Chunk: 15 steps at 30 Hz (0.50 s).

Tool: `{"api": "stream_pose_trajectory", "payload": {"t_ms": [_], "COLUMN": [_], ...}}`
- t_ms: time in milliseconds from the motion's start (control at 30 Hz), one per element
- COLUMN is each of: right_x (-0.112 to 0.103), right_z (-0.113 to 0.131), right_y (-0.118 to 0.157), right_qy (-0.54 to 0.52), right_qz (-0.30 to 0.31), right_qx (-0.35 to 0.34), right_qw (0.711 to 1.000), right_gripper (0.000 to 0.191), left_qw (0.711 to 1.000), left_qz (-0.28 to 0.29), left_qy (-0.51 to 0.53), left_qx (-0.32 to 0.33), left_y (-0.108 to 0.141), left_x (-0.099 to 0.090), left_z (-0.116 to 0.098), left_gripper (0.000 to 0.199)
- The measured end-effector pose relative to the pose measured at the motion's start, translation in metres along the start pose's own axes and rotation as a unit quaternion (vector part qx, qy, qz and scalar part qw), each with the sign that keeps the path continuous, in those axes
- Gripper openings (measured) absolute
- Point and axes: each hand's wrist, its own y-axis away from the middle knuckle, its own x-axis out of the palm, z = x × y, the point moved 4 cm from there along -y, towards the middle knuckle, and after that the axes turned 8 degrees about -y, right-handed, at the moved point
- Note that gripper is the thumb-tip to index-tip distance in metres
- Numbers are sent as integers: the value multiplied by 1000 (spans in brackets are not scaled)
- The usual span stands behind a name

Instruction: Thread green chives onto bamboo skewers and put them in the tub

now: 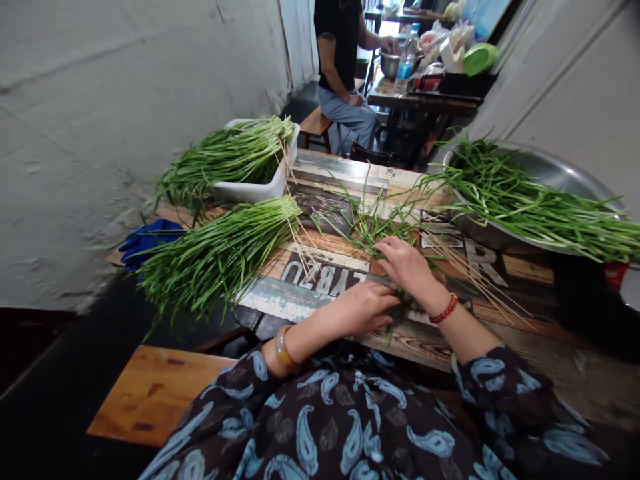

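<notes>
Loose green chives (383, 223) lie spread on the patterned wooden table in front of me. My right hand (406, 265) is at their near edge, its fingers bent around some strands. Just to its left, my left hand (367, 307) is closed, palm down, with a bit of green leaf poking out below the fingers. How many strands each hand holds is hidden. On the left lies a neat bundle of chives (225, 247), cut ends toward the middle. Thin wooden sticks (465, 267) lie right of my right hand; a few more rest by the bundle.
A white plastic tub (255, 192) with more chives stands at the back left. A large metal basin (565, 175) heaped with chives is at the right. A blue cloth (150, 241) sits at the left edge. Beyond, a person (340, 60) sits at another table (425, 100).
</notes>
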Motion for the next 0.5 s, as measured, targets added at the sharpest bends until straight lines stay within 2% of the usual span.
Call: {"api": "stream_pose_trajectory", "payload": {"t_ms": [133, 233, 367, 500], "right_x": [-15, -31, -37, -17], "right_z": [-34, -42, -20, 17], "right_y": [10, 12, -5, -40], "right_qy": [63, 84, 25, -22], "right_qz": [-10, -2, -3, 37], "right_qx": [51, 56, -14, -37], "right_qw": [997, 995, 1000, 998], "right_gripper": [31, 27, 33, 29], "left_qw": [998, 995, 989, 986], "left_qz": [-7, -4, 16, 29], "left_qy": [20, 39, 78, 107], "left_qx": [-59, -93, -126, -125], "left_y": [20, 32, 44, 47], "left_x": [-20, -29, -30, -30], "left_z": [14, 21, 26, 25], "left_gripper": [33, 33, 35, 36]}}
